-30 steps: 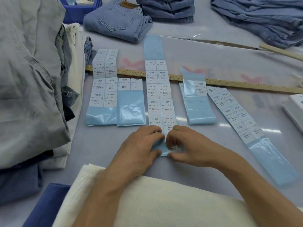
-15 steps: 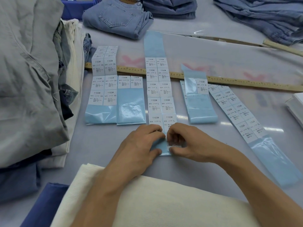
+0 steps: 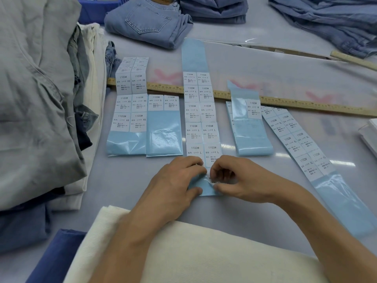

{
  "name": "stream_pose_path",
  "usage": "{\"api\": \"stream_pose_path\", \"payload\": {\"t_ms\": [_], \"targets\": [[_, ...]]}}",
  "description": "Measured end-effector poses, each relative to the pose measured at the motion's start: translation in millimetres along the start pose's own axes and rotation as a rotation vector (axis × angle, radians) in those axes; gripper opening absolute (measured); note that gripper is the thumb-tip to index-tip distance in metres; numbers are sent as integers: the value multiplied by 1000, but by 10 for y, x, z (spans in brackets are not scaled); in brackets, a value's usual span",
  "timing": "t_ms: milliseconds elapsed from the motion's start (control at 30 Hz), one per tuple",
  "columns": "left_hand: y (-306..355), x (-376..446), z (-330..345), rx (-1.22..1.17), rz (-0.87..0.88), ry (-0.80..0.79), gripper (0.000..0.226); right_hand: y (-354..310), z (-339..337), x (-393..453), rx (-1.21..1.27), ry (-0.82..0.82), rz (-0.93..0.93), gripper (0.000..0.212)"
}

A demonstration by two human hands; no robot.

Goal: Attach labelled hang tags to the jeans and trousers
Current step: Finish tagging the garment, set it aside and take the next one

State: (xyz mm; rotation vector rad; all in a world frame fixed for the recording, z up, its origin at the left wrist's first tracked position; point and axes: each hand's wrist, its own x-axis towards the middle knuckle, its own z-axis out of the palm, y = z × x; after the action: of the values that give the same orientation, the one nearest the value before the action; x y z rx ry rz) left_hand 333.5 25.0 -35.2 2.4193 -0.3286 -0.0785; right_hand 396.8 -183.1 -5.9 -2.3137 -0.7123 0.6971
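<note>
White size labels point(image 3: 201, 111) printed in black are sitting on pale blue backing strips point(image 3: 193, 56); faded blue jeans point(image 3: 149, 23) and cream trousers point(image 3: 204, 252) are lying around a yellow ruler point(image 3: 306, 104).

From my feed I see only two forearms and their hands. Both arms are bare from the bottom edge of the frame up to the wrists; no sleeve or cuff reaches into view. The left hand point(image 3: 175, 180) and right hand point(image 3: 236, 180) are ungloved, with no ring, watch or band visible on fingers or wrists. The nails look short and plain.
</note>
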Motion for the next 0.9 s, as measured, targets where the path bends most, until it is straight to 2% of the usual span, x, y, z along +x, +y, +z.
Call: {"api": "stream_pose_path", "payload": {"t_ms": [133, 200, 367, 467, 500, 533, 567, 633, 700, 733, 800, 900], "targets": [[-2, -2, 12, 11, -6, -5, 39, 4, -54, -25, -94, -10, 55, 6], [-11, 1, 14, 7, -20, -1, 40, 26, -143, -70, -26, 18, 106, 10], [25, 0, -8, 0, -28, -28, 36, 34, -622, -463, 333, 259, 163, 8], [136, 17, -89, 87, -37, -65, 34, -87, -775, -742, 336, 426, 145, 12], [218, 23, -108, 143, -31, -42, 33, -146, -785, -830, 302, 475, 140, 15], [331, 17, -109, 146, -3, 52, 29, -209, -776, -928, 235, 533, 122, 19], [476, -14, -98, 88, 28, 186, 24, -279, -756, -1031, 129, 606, 83, 23], [934, -98, -110, -249, -19, 352, 7, -433, -694, -1237, -148, 743, -40, 23], [1404, -119, -102, -651, -197, 290, 19, -592, -611, -1432, -397, 788, -155, 20], [1576, -113, -82, -774, -258, 225, 24, -646, -570, -1521, -485, 790, -196, 20], [1822, -88, -11, -908, -328, 138, 24, -711, -519, -1680, -612, 786, -246, 19], [2019, -96, 111, -940, -388, 83, 38, -726, -481, -1866, -707, 789, -261, 19]]}}
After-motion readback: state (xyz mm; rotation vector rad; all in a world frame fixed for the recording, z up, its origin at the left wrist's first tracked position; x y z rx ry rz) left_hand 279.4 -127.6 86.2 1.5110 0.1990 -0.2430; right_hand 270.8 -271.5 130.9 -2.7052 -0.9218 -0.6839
